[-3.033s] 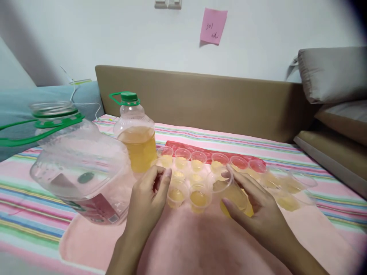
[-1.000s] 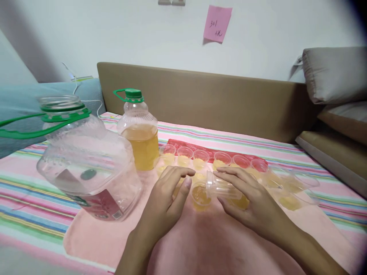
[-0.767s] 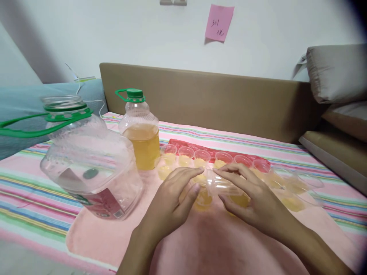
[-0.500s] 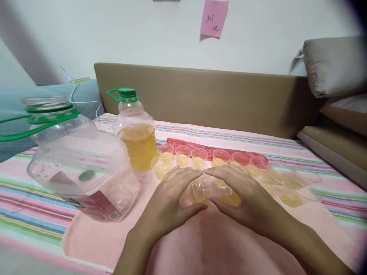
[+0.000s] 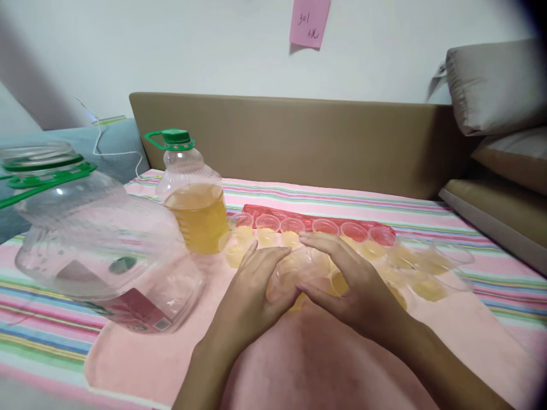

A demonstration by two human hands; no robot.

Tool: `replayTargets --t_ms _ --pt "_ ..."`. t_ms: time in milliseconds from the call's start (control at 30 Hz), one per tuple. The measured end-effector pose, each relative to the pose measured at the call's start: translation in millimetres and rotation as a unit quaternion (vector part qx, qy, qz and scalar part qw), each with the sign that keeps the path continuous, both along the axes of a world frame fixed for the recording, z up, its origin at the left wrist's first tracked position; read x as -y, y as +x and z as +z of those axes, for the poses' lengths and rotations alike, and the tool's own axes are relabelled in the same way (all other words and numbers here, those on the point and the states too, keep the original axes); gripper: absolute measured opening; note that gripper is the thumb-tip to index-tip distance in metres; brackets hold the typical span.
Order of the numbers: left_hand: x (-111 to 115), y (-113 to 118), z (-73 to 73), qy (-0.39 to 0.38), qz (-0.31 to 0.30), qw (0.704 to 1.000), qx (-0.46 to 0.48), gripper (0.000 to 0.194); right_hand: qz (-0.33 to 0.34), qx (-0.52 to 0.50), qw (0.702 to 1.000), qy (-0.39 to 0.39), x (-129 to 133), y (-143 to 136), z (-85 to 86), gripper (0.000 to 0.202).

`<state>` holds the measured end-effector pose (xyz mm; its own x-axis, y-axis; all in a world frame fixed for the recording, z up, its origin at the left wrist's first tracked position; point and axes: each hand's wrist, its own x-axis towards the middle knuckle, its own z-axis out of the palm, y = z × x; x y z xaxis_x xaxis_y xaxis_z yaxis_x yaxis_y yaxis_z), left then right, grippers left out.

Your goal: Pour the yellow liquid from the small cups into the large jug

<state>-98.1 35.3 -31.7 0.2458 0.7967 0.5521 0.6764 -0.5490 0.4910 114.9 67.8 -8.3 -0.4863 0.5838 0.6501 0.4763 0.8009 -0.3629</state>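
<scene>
My left hand (image 5: 256, 285) and my right hand (image 5: 348, 279) arch over the front cups, thumb tips meeting and fingers stretched and spread. Neither hand visibly grips anything. Between them, a clear plastic cup (image 5: 288, 273) with yellow liquid shows partly behind the fingers; whether the fingers touch it is hard to tell. More clear cups of yellow liquid stand in rows beyond, such as one in the back row (image 5: 268, 229) and one at the right (image 5: 429, 289). Just right of my right hand another cup (image 5: 396, 293) is partly covered.
A large open clear jug (image 5: 123, 228) with a green handle stands close at left. Behind it is a green-capped jug (image 5: 200, 222) of yellow liquid. Red plastic wrapping (image 5: 314, 222) lies behind the cups on pink cloth (image 5: 137, 364). Cushions (image 5: 491, 91) are stacked at right.
My right hand's fingers have lifted and parted from the left fingertips, while the thumbs have come together. The whole view has shifted slightly, moving the jugs leftward in the picture.
</scene>
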Motion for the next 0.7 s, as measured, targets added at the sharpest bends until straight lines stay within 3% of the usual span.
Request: replayTargets --t_ms 267,400,533,700 --pt "5 0 3.3 -0.011 0.011 1.000 0.011 0.040 -0.052 -0.075 0.992 -0.084 13 1 4.8 0.046" --pt "4 -1 3.6 -0.006 0.014 1.000 0.012 0.042 -0.050 -0.127 0.984 -0.111 20 1 -0.7 0.079" --pt "2 -3 1.8 0.021 0.018 1.000 0.002 0.043 -0.063 -0.128 0.989 -0.051 24 5 -2.5 0.100" --pt "2 -3 1.3 0.047 -0.007 0.999 -0.002 0.046 -0.063 -0.024 0.997 -0.046 25 5 0.5 0.082"
